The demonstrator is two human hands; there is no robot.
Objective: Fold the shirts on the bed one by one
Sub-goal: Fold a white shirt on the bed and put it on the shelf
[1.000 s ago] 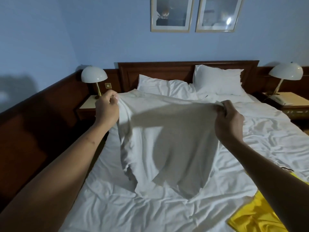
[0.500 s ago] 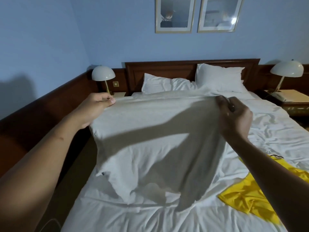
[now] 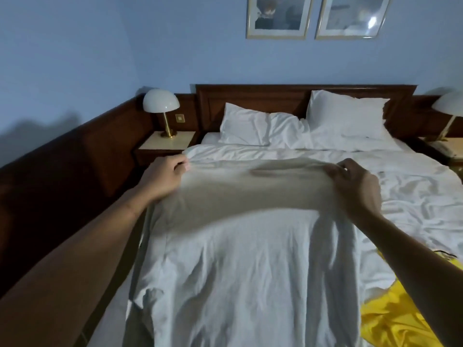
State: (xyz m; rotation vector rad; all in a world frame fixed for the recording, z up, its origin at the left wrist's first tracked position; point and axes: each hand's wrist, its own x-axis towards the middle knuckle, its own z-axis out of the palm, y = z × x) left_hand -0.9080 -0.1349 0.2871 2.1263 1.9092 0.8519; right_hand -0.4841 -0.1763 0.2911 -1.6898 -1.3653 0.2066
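Note:
A white shirt (image 3: pixel 240 259) is stretched out over the left half of the bed (image 3: pixel 413 196), its far edge lifted and blurred, its near part draping down toward me. My left hand (image 3: pixel 164 175) pinches the shirt's far left corner. My right hand (image 3: pixel 353 181) grips its far right corner, fingers curled over the cloth. A yellow shirt (image 3: pixel 395 319) lies crumpled on the bed at the lower right, partly hidden behind my right forearm.
Two white pillows (image 3: pixel 345 116) lean on the dark wooden headboard (image 3: pixel 250 96). A nightstand with a domed lamp (image 3: pixel 161 105) stands left of the bed, another lamp (image 3: pixel 448 103) at the right. Wood panelling runs along the left wall.
Both hands have moved apart and lowered, spreading the white shirt wider and flatter over the bed. The shirt's hanging lower part now lies nearer me.

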